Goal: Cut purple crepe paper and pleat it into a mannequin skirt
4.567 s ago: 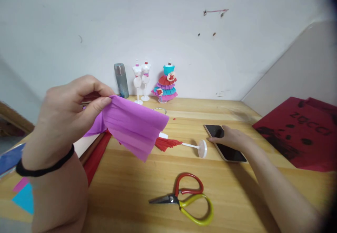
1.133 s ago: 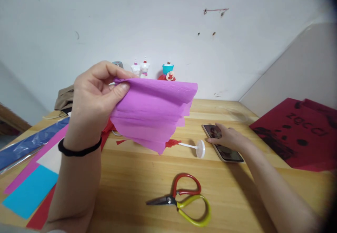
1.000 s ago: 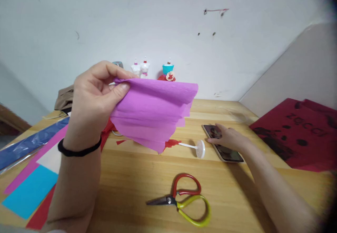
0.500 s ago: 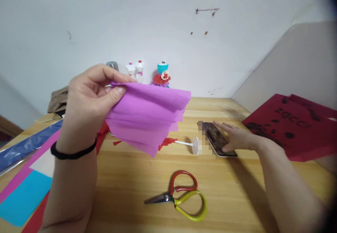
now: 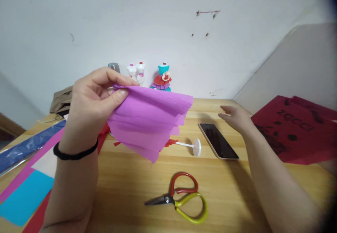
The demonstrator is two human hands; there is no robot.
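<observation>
Purple paper (image 5: pixel 150 115) still pinched; right hand (image 5: pixel 237 119) lifted off phone (image 5: pixel 219 142).

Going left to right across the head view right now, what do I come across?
Turquoise sheet → left hand → purple crepe sheet → round white stand base → smartphone → right hand → red "zacci" bag.

Your 1 camera sits on your head, behind and above your left hand (image 5: pixel 92 97) and right hand (image 5: pixel 237 118), facing forward and down. It looks from close by, your left hand large in view; beyond your 2 hands it takes in the wall (image 5: pixel 168 22), and below them, the tabletop (image 5: pixel 126 176).
</observation>
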